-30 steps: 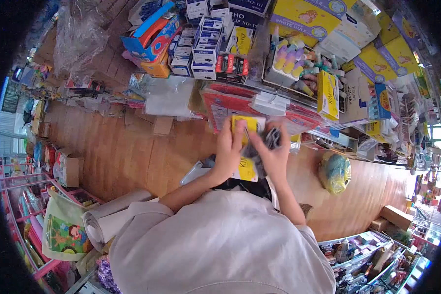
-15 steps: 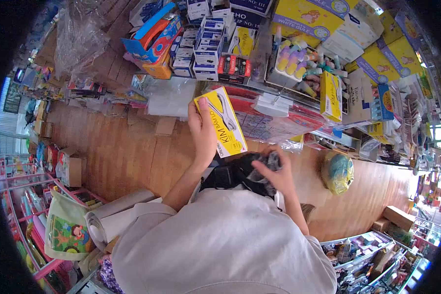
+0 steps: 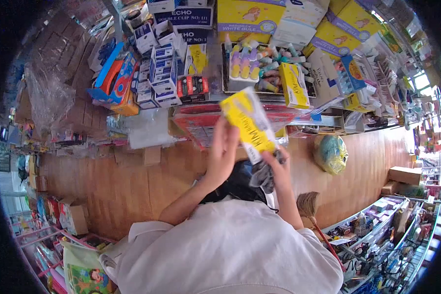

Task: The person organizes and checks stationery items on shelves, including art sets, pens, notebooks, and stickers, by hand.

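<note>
A yellow and white cardboard box (image 3: pixel 250 125) printed "KIM BAM LO" is tilted and slightly blurred in front of me. My right hand (image 3: pixel 279 169) grips its lower end, thumb on the front. A dark grey crumpled cloth (image 3: pixel 263 177) hangs from that same hand. Along the box's upper left side is my left hand (image 3: pixel 223 152), fingers stretched out; whether they touch the box is hard to see. A similar yellow box (image 3: pixel 295 85) leans against the tray of glue bottles (image 3: pixel 230 87) on the shelf ahead.
Stacked small blue and white boxes (image 3: pixel 164 81), red and black boxes (image 3: pixel 193 88) and yellow "White Gule" cartons (image 3: pixel 250 19) fill the shelf. A yellow plastic bag (image 3: pixel 330 154) sits on the wooden floor. A broom (image 3: pixel 308 203) lies right, beside low goods racks (image 3: pixel 377 235).
The box has shifted right and up, passing from my left hand's hold into my right hand, which still has the cloth. My view has turned, so the shelf appears further left.
</note>
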Action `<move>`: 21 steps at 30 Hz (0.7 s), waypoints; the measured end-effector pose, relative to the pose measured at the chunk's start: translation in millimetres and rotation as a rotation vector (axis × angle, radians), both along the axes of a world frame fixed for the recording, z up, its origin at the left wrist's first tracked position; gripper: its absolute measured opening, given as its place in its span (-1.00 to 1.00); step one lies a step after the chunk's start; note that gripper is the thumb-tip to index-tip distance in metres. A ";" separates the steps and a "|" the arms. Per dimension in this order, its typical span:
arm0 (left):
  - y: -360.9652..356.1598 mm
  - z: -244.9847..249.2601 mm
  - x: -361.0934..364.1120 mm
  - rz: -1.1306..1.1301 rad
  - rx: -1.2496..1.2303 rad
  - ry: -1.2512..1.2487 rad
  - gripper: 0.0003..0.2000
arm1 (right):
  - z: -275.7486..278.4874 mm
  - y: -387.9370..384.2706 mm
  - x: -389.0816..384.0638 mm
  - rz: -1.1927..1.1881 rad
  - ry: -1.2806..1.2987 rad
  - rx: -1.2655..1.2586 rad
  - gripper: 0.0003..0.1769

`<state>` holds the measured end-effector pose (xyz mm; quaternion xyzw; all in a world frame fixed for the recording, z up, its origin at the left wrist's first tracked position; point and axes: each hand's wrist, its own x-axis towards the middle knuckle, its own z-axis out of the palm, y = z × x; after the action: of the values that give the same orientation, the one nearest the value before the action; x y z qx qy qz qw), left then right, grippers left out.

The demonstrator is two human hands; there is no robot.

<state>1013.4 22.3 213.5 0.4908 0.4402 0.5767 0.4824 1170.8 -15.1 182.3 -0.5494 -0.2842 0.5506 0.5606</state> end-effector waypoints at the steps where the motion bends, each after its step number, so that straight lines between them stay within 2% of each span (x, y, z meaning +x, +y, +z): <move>1: -3.3 -15.6 2.9 -0.111 -0.002 0.035 -0.65 | 12.4 5.9 9.0 -0.016 0.029 0.009 -0.67; 2: -6.3 -29.1 5.9 -0.218 -0.004 0.070 -0.67 | 11.3 14.8 24.9 -0.016 0.044 0.031 -0.69; 3: -9.8 -29.0 5.4 -0.219 0.004 0.067 -0.67 | 10.8 25.0 39.4 -0.013 0.058 0.054 -0.72; 5: -14.4 -28.5 -0.6 -0.458 -0.197 -0.050 -0.71 | 23.4 45.0 53.4 -0.108 -0.015 0.166 -0.73; 9: -17.1 -39.6 -21.9 -0.396 -0.238 -0.004 -0.70 | 27.7 78.8 70.8 -0.246 0.003 0.115 -0.71; 11: -16.6 -40.8 -35.1 -0.299 -0.204 0.084 -0.70 | 26.9 92.0 76.7 -0.225 -0.015 0.089 -0.70; 15: -16.5 -40.5 -51.3 -0.175 -0.186 0.070 -0.70 | 27.6 108.1 84.7 -0.185 -0.099 0.071 -0.66; 18: -16.7 -43.1 -57.6 -0.133 -0.176 0.063 -0.69 | 26.3 114.9 84.0 -0.197 -0.148 0.072 -0.59; 20: -15.7 -44.7 -58.2 -0.128 -0.180 0.067 -0.69 | 18.6 119.5 89.0 -0.243 -0.245 -0.018 -0.55; 21: -15.7 -44.4 -58.9 -0.132 -0.186 0.074 -0.69 | 24.8 115.7 85.0 -0.195 -0.247 0.005 -0.52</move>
<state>954.5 6.6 169.2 0.4927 0.4760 0.4819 0.5463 1255.9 100.6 207.0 -0.6363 -0.2977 0.4211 0.5737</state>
